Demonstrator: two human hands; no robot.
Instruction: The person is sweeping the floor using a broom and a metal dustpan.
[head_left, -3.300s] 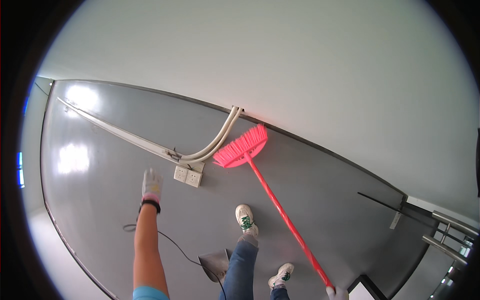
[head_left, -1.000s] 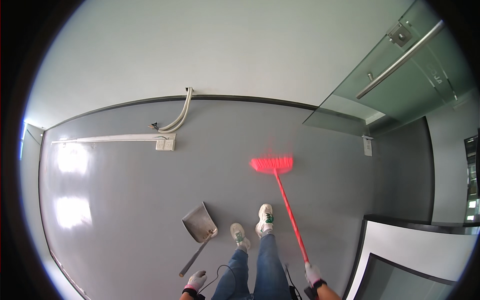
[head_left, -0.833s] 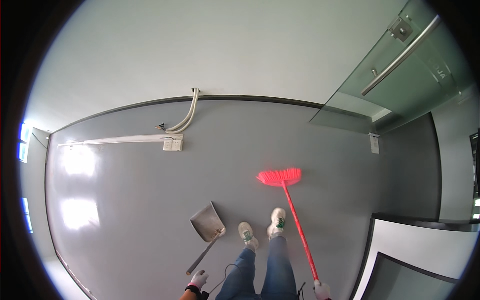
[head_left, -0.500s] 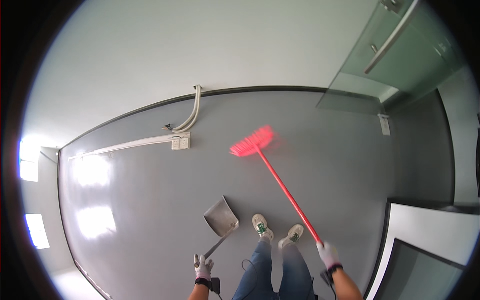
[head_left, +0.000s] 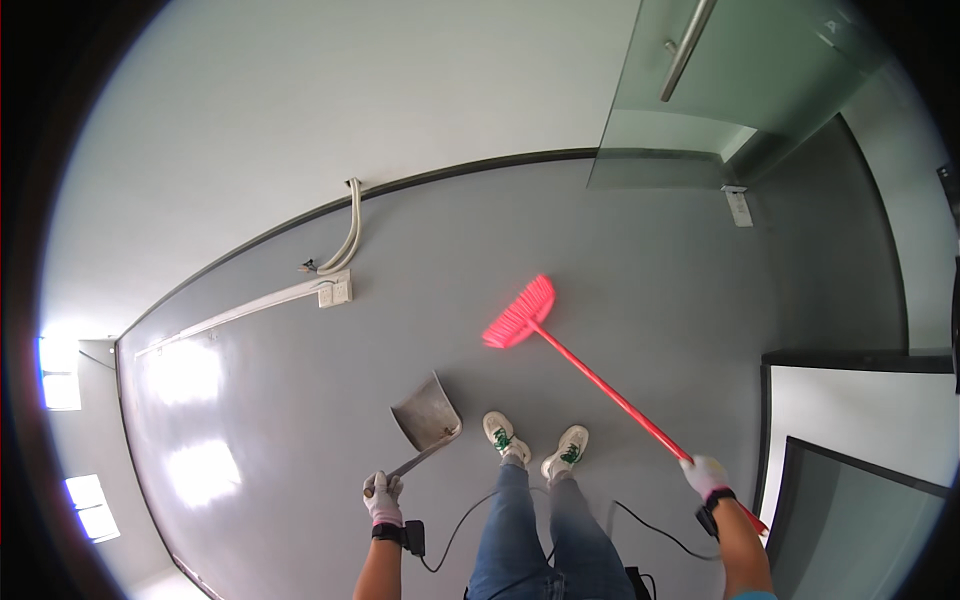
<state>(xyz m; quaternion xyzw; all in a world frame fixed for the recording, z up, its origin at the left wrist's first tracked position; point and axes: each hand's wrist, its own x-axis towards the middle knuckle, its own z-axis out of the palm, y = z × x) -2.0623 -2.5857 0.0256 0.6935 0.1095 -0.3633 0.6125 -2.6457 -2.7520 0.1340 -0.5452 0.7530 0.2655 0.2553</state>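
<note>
A red broom (head_left: 600, 384) slants across the right half of the view, its pink-red bristle head low over or on the grey floor. My right hand (head_left: 706, 475), in a white glove, is closed around the upper part of its handle. The handle's end sticks out behind my wrist. On the left, my gloved left hand (head_left: 383, 497) is closed on the handle of a grey dustpan (head_left: 428, 412). The pan lies at floor level left of my shoes (head_left: 505, 436), its wide mouth facing up and left. A little dark debris seems to lie in it near the handle.
A white socket box (head_left: 335, 289) with a cable trunking strip runs along the floor at the left. Pale conduits (head_left: 352, 235) come out of the far wall. A glass door (head_left: 720, 90) stands at the upper right, with a metal floor fitting (head_left: 738, 206) below it.
The broom head has moved nearer to me and slightly right, while my right hand has shifted right and up. My left hand and the dustpan appear slightly further left. The whole view has turned somewhat.
</note>
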